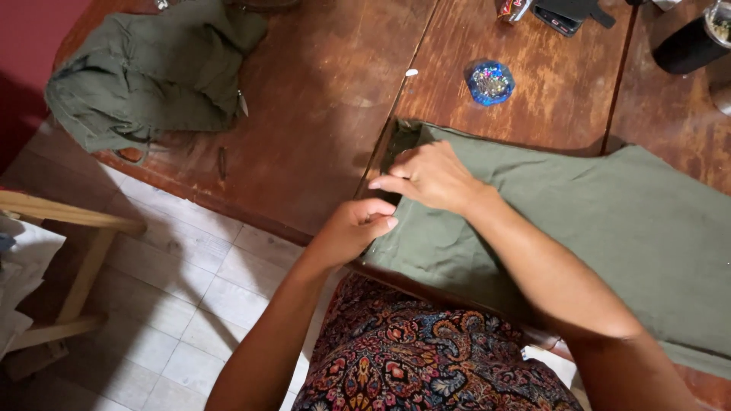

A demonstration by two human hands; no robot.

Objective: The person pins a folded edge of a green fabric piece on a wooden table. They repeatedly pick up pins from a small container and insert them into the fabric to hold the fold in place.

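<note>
An olive green cloth [594, 221] lies flat on the worn wooden table [320, 114], reaching from the centre to the right edge of the view. My right hand [430, 176] rests on the cloth's left end, fingers pressing down near its folded edge. My left hand [352, 228] is just in front of it, fingers curled and pinching the same edge of the cloth at the table's rim. The fold under my fingers is partly hidden.
A crumpled green garment [145, 72] lies at the table's far left. A round blue container of pins [490, 82] sits behind the cloth. Dark objects [567, 14] and a black cylinder [689, 46] stand at the back right. A wooden chair [68, 251] is on the tiled floor, left.
</note>
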